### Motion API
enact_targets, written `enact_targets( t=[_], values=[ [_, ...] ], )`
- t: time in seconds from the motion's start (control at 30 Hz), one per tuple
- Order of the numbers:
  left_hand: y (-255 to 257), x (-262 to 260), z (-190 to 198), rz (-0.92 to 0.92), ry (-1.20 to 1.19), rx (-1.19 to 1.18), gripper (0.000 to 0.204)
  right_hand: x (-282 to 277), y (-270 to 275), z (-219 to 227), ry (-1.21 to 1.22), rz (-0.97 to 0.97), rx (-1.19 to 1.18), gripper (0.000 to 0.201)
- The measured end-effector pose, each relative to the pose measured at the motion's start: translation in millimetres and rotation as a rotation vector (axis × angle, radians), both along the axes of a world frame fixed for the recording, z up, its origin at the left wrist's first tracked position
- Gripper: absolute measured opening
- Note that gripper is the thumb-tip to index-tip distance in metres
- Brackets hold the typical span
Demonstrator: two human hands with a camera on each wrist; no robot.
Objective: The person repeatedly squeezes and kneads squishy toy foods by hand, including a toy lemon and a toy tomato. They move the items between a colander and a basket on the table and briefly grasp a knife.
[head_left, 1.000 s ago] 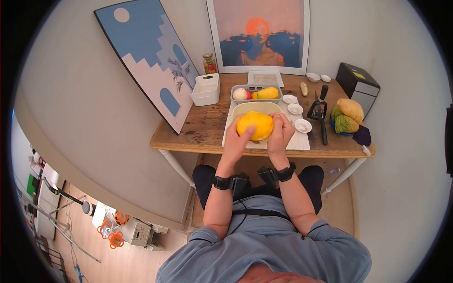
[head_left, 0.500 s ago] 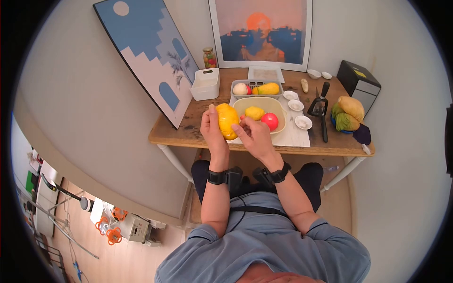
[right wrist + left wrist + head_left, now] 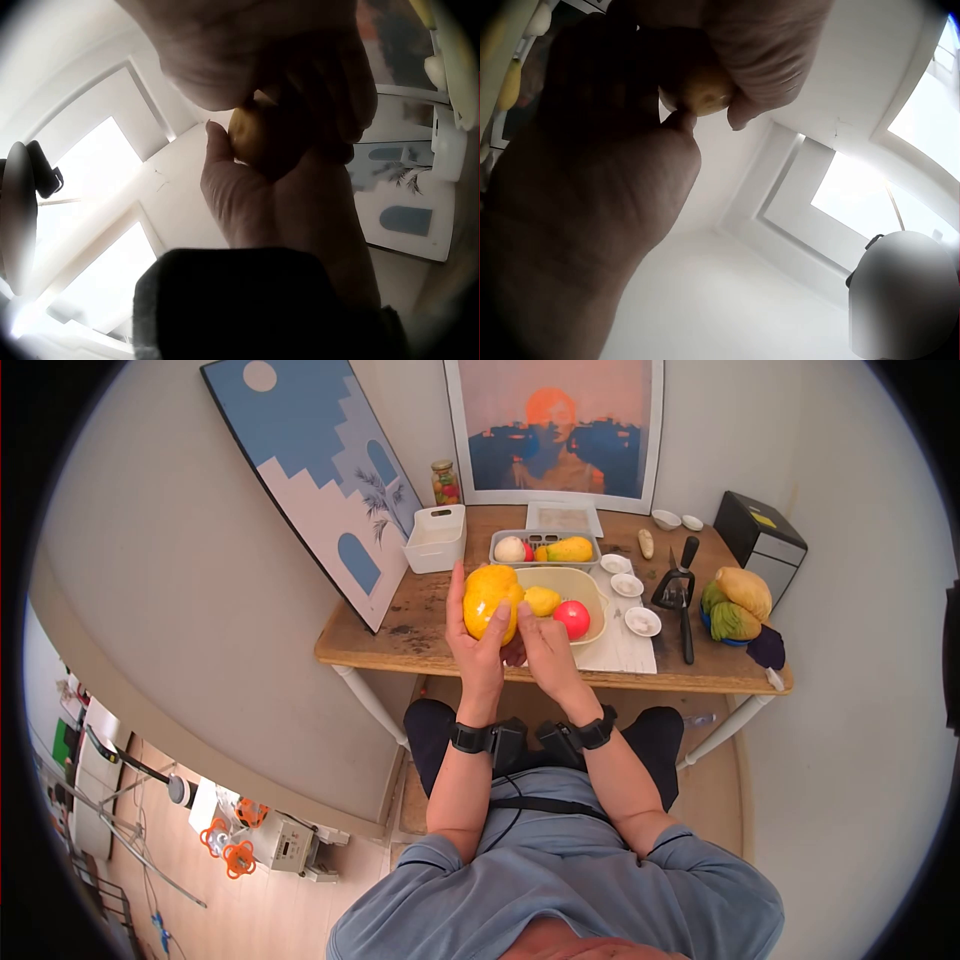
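Note:
In the head view a large, glossy, lumpy yellow fruit (image 3: 490, 603) is held up over the table's front edge. My left hand (image 3: 478, 660) grips it from the left and below, thumb across its front. On its lower right side, my right hand (image 3: 548, 660) holds it with the thumb pointing up and the fingers curled beneath. Both wrist views show the fruit's dimpled end (image 3: 706, 91) between the two hands, the rest hidden by fingers. Just behind the hands stands a cream tub (image 3: 602, 602) with a smaller yellow fruit (image 3: 541, 600) and a red ball-shaped one (image 3: 572, 620).
A grey basket (image 3: 545, 567) of produce stands behind the tub, a white bin (image 3: 436, 550) to its left. Small white dishes (image 3: 642, 622), a black-handled tool (image 3: 686, 635) and a vegetable-filled blue bowl (image 3: 715, 632) are on the right. Framed pictures (image 3: 553, 500) lean at the back and left.
Both hands carried the yellow fruit leftward from over the tub, baring the tub's contents. Since then it has turned and moved slightly right, with the right hand lower on its side.

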State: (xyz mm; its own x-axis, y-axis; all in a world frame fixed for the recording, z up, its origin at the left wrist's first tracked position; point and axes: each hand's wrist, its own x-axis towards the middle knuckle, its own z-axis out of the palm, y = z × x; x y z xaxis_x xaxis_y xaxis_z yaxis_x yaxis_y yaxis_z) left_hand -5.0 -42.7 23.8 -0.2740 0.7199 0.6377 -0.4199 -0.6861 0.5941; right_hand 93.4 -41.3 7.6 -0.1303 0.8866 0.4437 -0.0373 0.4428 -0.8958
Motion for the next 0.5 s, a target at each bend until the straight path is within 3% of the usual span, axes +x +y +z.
enact_targets(
  t=[0.2, 0.27, 0.4, 0.43, 0.47, 0.5],
  values=[
    [12, -11, -10, -0.025, -0.013, -0.175, 0.05, -1, 1, -1, -0.052, -0.047, 0.075, 0.06],
    [13, -11, -11, 0.106, 0.081, -0.156, 0.043, 0, -1, 1, -0.19, -0.382, 0.274, 0.047],
    [4, 0, -7, 0.208, 0.316, -0.062, 0.035, 1, -8, 12, -0.07, -0.607, 0.415, 0.035],
    [4, 5, -10, 0.208, 0.315, -0.062, 0.035, 1, -5, 16, -0.054, -0.675, 0.566, 0.032],
    [4, 9, -13, 0.142, 0.399, -0.061, 0.034, 1, -3, 19, -0.038, -0.742, 0.718, 0.031],
    [4, 14, -15, 0.075, 0.484, -0.059, 0.033, 3, -3, 17, -0.038, -0.742, 0.718, 0.031]
  ],
)
